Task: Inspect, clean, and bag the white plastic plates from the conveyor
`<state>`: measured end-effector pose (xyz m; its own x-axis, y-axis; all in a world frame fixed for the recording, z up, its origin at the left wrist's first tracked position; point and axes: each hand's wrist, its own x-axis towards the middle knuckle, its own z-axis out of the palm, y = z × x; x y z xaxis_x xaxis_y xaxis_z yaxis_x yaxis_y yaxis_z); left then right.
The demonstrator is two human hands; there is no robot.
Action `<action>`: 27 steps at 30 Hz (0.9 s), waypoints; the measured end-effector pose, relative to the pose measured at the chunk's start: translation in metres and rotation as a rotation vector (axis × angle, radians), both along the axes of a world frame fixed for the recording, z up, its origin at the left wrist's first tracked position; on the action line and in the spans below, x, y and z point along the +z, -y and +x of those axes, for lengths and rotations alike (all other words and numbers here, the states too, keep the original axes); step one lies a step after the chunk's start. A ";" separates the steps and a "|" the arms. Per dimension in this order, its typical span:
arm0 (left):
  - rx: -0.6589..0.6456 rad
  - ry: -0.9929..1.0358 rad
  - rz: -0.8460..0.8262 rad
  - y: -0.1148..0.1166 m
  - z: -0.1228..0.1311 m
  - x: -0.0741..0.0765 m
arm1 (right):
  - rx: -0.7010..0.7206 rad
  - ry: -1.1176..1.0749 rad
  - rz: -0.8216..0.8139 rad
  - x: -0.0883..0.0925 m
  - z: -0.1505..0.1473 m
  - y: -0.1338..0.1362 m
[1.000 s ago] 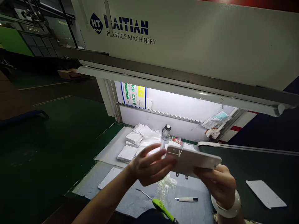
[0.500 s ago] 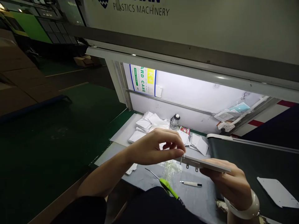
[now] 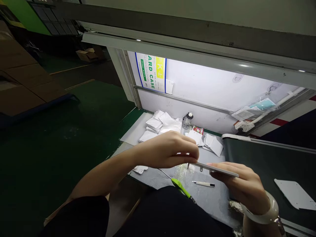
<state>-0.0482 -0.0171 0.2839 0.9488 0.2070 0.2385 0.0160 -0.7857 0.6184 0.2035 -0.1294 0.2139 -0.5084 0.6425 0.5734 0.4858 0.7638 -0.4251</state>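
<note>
One panel (image 3: 206,167), edge-on, above the table (image 3: 207,197).
Right hand (image 3: 247,184) clasps its right end; left hand (image 3: 176,149) is at the left end, pinch unclear; long axis runs between them, dipping rightward.

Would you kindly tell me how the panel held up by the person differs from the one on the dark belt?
The held panel is seen nearly edge-on, while the belt panel shows its broad face. The held panel is gripped by the right hand, with the left hand at its far end; the belt panel lies untouched on the dark belt. Both are pale and thin.
</note>
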 end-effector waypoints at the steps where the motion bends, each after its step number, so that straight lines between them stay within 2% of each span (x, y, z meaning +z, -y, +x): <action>1: -0.019 0.000 0.049 0.000 0.000 -0.001 | -0.001 -0.003 0.002 0.000 0.000 -0.001; 6: -0.110 -0.013 0.319 -0.001 0.003 -0.009 | 0.017 0.014 0.011 -0.004 0.001 -0.004; 10: -0.135 -0.027 0.360 -0.002 0.007 -0.012 | 0.062 0.020 -0.022 -0.007 0.002 -0.005; 14: -0.061 -0.010 0.200 -0.009 0.007 -0.017 | 0.054 0.010 -0.001 -0.008 0.002 -0.004; 20: 0.075 0.009 0.036 -0.019 0.011 -0.033 | 0.066 -0.026 -0.045 -0.014 0.006 -0.001; 27: 0.004 0.143 -0.439 -0.016 0.016 -0.037 | 0.062 -0.015 -0.055 -0.017 0.008 0.000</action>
